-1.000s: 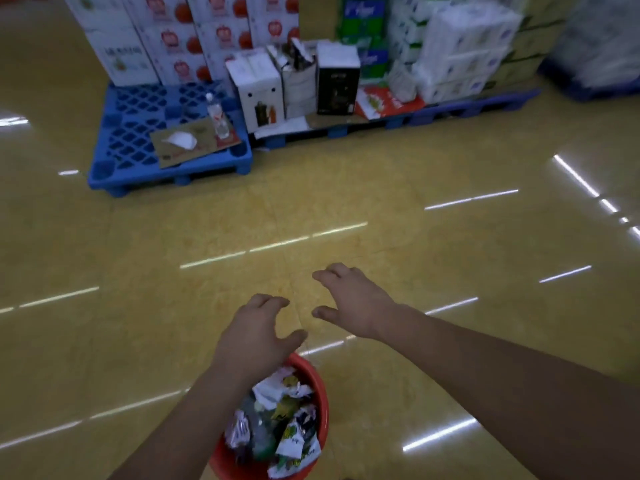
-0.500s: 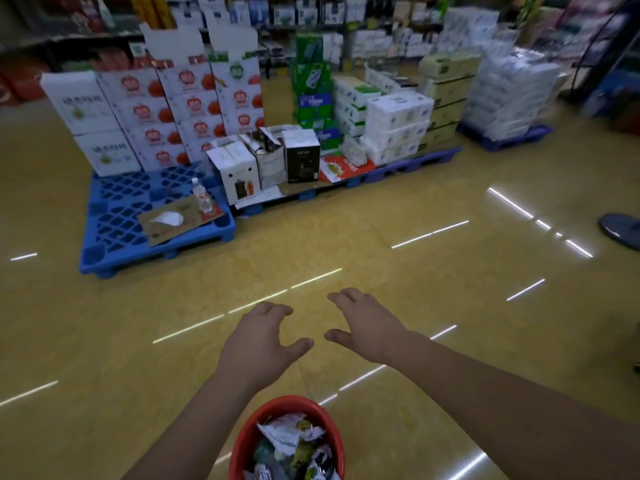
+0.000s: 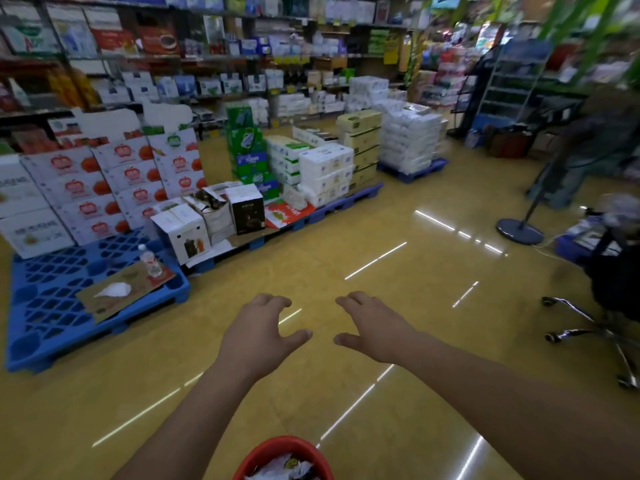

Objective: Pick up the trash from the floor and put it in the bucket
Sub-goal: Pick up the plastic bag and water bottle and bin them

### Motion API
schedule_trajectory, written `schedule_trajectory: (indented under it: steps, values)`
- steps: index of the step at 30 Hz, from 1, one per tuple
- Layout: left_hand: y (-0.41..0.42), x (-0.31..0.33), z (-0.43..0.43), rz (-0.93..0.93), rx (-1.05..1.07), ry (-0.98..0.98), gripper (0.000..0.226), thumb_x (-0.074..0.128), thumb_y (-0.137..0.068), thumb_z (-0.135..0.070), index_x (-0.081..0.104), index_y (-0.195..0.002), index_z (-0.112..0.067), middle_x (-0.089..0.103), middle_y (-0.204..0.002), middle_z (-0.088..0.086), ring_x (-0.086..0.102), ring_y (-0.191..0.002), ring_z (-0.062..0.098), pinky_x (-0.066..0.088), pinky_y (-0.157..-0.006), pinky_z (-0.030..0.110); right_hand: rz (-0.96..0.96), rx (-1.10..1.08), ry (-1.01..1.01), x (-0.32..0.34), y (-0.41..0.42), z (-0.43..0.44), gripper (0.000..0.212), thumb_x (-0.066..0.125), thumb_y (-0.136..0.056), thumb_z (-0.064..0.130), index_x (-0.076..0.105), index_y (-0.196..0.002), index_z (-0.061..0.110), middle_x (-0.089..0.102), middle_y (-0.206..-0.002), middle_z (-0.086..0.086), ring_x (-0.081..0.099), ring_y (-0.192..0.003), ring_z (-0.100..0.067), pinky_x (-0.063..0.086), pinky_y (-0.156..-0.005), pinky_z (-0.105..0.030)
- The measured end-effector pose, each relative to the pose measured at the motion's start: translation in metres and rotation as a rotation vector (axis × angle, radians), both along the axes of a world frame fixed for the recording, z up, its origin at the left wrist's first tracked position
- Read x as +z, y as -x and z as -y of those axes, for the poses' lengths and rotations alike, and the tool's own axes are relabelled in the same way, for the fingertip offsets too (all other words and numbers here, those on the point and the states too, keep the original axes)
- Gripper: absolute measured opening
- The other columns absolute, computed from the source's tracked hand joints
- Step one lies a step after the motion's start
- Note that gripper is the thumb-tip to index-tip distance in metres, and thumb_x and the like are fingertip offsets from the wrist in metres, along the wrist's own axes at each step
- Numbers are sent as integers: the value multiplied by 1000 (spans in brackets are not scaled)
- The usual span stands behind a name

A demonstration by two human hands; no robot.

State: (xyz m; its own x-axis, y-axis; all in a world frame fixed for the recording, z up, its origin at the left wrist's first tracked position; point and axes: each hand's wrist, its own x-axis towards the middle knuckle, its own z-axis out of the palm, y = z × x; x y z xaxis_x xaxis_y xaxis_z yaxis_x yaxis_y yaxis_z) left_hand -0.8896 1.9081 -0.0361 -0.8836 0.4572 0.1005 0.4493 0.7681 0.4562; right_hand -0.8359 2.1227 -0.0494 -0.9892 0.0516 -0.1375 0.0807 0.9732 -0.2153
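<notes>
Standing low at the near edge, the round red plastic bucket (image 3: 280,442) sits between the person's two bare forearms, with white and printed wrappers (image 3: 284,467) heaped in its mouth. Beyond it, the left hand (image 3: 256,336) and the right hand (image 3: 375,332) hover side by side over the glossy yellow floor (image 3: 415,341), palms down and fingers loosely bent. Each grip is released and holds nothing. The bucket therefore lies behind and beneath both hands, about midway between them, and neither looks to have the shorter reach back to it. I can see no loose trash on the floor ahead of the hands. Farther off to the left, a blue plastic pallet (image 3: 45,323) carries a flat brown cardboard sheet (image 3: 104,308) with a crumpled white scrap (image 3: 112,290) and a clear plastic bottle (image 3: 149,261) on it. These lie nearer the left hand, though I cannot tell whether they count as trash. Farther still are stacked cartons (image 3: 325,171) and shop shelves (image 3: 207,57).
</notes>
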Motion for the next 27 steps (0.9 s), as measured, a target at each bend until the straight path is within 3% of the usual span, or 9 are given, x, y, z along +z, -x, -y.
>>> schedule_trajectory:
  steps: [16, 27]
  values:
    - [-73, 70, -101, -95, -324, 43, 71, 64, -75, -67, 47, -135, -34, 43, -140, -10, 47, -121, 10, 49, -87, 28, -90, -327, -5, 60, -154, -73, 75, 59, -89, 55, 26, -151, 27, 29, -153, -2, 36, -134, -27, 44, -102, -43]
    - [-218, 82, -215, -110, -577, -18, 70, 67, -74, -65, 51, -133, -31, 46, -138, -9, 50, -120, 11, 48, -88, 30, -112, -604, -32, 76, -343, -142, 76, 59, -88, 56, 26, -150, 27, 29, -153, -3, 36, -136, -28, 43, -104, -45]
